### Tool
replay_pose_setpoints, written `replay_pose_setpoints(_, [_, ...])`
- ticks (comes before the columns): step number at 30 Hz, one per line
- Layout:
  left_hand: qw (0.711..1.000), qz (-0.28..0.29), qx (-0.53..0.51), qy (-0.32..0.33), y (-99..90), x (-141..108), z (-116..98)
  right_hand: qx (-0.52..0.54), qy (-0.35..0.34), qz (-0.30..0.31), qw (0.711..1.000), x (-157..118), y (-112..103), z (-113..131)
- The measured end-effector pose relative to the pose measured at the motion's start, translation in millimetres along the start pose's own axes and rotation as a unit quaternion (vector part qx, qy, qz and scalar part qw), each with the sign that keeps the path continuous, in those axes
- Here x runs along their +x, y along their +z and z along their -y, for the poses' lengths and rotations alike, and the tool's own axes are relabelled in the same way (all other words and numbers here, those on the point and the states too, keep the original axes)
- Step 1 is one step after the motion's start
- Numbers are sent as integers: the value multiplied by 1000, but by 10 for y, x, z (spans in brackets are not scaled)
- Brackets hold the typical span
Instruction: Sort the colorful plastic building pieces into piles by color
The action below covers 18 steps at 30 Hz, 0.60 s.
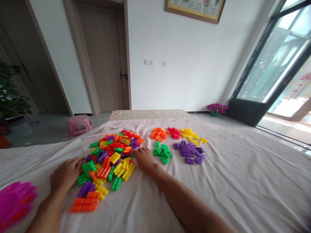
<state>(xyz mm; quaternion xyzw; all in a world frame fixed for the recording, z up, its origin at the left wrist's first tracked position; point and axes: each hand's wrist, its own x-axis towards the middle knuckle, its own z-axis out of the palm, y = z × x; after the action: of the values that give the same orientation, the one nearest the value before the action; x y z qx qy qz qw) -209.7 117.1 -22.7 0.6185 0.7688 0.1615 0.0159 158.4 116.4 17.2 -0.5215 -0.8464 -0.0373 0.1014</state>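
Resting at the left side of the big mixed pile of blocks, left of the middle of the frame, is your left hand. Your right hand is at the pile's right side, fingers bent. I can't tell if either hand pinches a block. Right of your right hand sit little heaps: green blocks and purple blocks.
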Motion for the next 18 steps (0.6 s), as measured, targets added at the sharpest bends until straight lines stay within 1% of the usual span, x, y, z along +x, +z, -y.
replay_pose_setpoints(5, [1000,5,4,-2,-29,-15,-26,58,48,15,997,-24,-86,-79])
replay_pose_setpoints(7, [1000,5,6,-4,-35,-14,-30,83,55,11,995,-61,-118,-91])
replay_pose_setpoints(12, [1000,0,15,0,-27,-14,-33,84,19,-9,996,-143,-160,-20])
replay_pose_setpoints(18, [1000,-7,28,7,-15,-25,-23,72,6,-21,997,-132,-122,102])
